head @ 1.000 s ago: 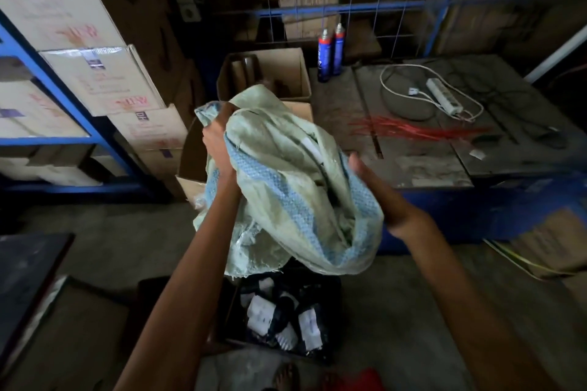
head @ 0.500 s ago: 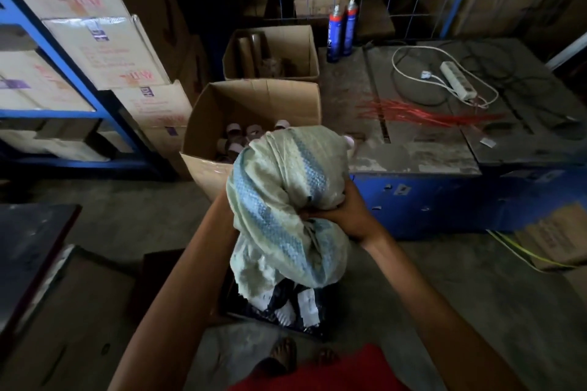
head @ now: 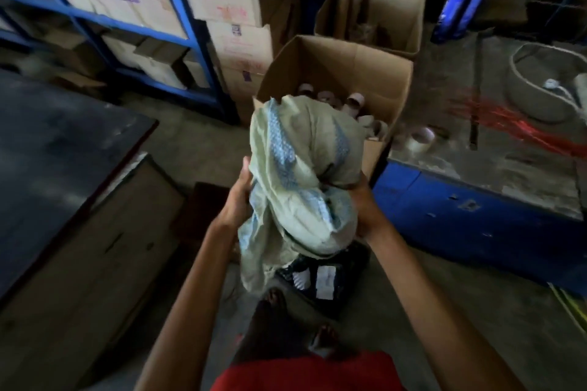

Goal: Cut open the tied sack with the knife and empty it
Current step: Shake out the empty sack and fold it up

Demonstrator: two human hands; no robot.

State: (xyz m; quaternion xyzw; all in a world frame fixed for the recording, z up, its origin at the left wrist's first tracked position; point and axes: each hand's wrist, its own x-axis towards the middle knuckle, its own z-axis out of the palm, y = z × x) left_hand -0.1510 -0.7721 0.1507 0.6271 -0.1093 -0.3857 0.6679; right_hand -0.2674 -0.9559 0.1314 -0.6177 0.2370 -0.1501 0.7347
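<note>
A crumpled pale green woven sack (head: 301, 174) with blue stripes is bunched into a ball at chest height, in the middle of the view. My left hand (head: 236, 197) presses against its left side and my right hand (head: 365, 206) cups it from the right and below. Under the sack, on the floor, lies a pile of black packets with white labels (head: 320, 276). No knife is in view.
An open cardboard box (head: 336, 73) with pale rolls stands just beyond the sack, a second box (head: 374, 13) behind it. A blue workbench (head: 476, 200) with tape roll, cable and spray cans (head: 460, 3) is right. Blue shelving (head: 178, 9) with cartons is left. A dark tabletop (head: 47, 162) lies near left.
The sack has gone from spread open to bunched into a ball between both hands. My view has swung left, so the bench sits further right.
</note>
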